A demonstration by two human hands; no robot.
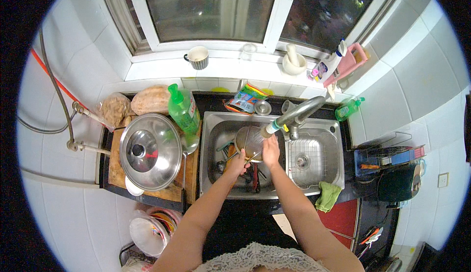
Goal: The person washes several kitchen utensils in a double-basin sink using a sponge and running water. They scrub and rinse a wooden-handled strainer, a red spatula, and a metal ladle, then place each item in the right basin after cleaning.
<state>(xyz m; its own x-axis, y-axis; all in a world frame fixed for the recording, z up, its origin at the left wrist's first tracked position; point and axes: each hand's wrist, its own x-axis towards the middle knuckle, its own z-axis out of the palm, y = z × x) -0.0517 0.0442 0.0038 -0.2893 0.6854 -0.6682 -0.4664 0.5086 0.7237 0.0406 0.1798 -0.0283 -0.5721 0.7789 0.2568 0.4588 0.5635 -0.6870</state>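
In the left basin of a stainless steel double sink [216, 125], my left hand [238, 164] grips the thin metal handle of a round strainer or bowl [243, 136]. My right hand [271, 150] lies at the right side of this round vessel, under the nozzle of the faucet [298, 114]; whether its fingers hold the rim cannot be told. Water appears to run from the nozzle into the vessel. Below it in the basin lie several utensils, among them a red-handled one [255, 178], partly hidden by my left hand.
Left of the sink, a wok lid [151, 152], a ladle [184, 172] and a green soap bottle [184, 113] crowd a wooden cutting board [116, 169]. A green cloth [328, 197] hangs over the front right edge. A wire rack [312, 161] lines the right basin. A mortar [294, 66] stands on the sill.
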